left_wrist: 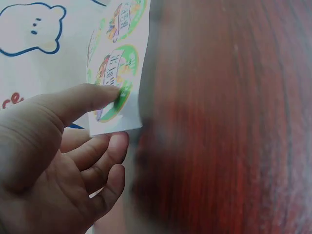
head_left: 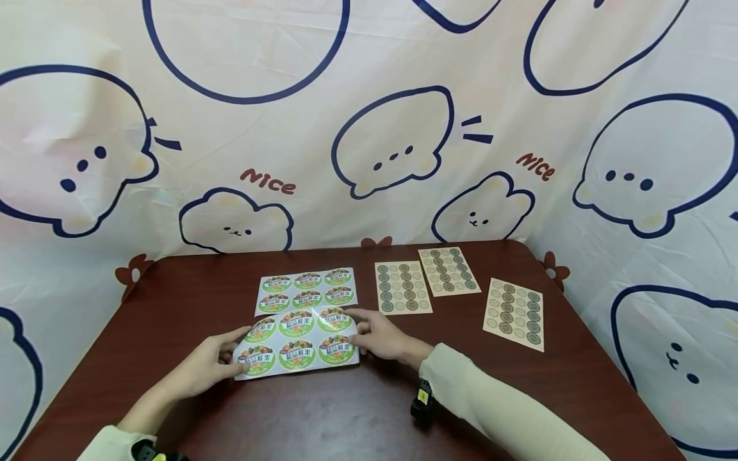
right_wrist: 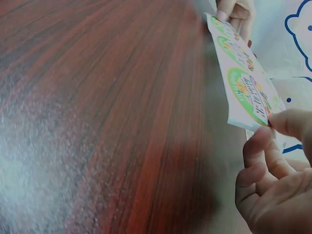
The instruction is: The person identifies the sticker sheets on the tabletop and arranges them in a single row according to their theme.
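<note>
Between both hands a white sticker sheet (head_left: 296,342) with several oval green fruit labels is held, bowed slightly upward. The left hand (head_left: 202,365) pinches its left edge, thumb (left_wrist: 97,96) on the printed face and fingers below, as the left wrist view shows. At the opposite edge the right hand (head_left: 377,333) pinches the sheet the same way; in the right wrist view its thumb (right_wrist: 290,122) presses near a label. Just behind lies a second sheet of the same fruit labels (head_left: 307,290), its near edge overlapped by the held one in the head view.
Three cream sheets of small round stickers lie at the back right: one sheet (head_left: 403,288) beside the fruit labels, another (head_left: 449,271) behind it, and a third (head_left: 514,314) farther right. The dark wooden table (head_left: 346,416) ends at a cartoon-printed cloth (head_left: 311,141).
</note>
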`<action>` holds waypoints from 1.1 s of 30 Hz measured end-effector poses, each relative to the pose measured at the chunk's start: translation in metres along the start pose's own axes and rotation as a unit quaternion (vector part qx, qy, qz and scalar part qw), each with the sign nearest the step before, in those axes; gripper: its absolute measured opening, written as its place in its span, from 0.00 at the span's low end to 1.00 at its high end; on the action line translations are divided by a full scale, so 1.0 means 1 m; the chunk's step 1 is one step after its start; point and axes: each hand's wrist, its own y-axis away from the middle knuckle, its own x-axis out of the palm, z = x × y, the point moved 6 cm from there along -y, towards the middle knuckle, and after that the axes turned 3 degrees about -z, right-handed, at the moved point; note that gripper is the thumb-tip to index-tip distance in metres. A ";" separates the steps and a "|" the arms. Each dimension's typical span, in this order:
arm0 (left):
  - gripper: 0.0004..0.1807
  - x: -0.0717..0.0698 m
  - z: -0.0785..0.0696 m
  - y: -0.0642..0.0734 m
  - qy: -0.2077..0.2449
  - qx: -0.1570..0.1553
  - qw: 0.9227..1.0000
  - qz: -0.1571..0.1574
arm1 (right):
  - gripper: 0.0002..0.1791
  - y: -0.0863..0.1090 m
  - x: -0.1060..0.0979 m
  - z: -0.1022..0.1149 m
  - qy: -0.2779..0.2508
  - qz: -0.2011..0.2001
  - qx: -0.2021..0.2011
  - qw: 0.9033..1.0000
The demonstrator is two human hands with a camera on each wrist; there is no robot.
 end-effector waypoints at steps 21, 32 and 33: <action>0.37 -0.014 -0.004 0.003 0.058 -0.020 0.996 -0.061 | 0.39 0.003 -0.006 0.002 -0.047 -0.064 -0.029 0.996; 0.30 -0.023 -0.008 0.013 0.049 -0.010 0.995 -0.089 | 0.29 0.005 -0.003 0.013 -0.024 -0.052 -0.061 0.996; 0.30 -0.024 -0.008 0.015 0.047 -0.013 0.995 -0.091 | 0.28 0.005 -0.002 0.013 -0.022 -0.050 -0.062 0.997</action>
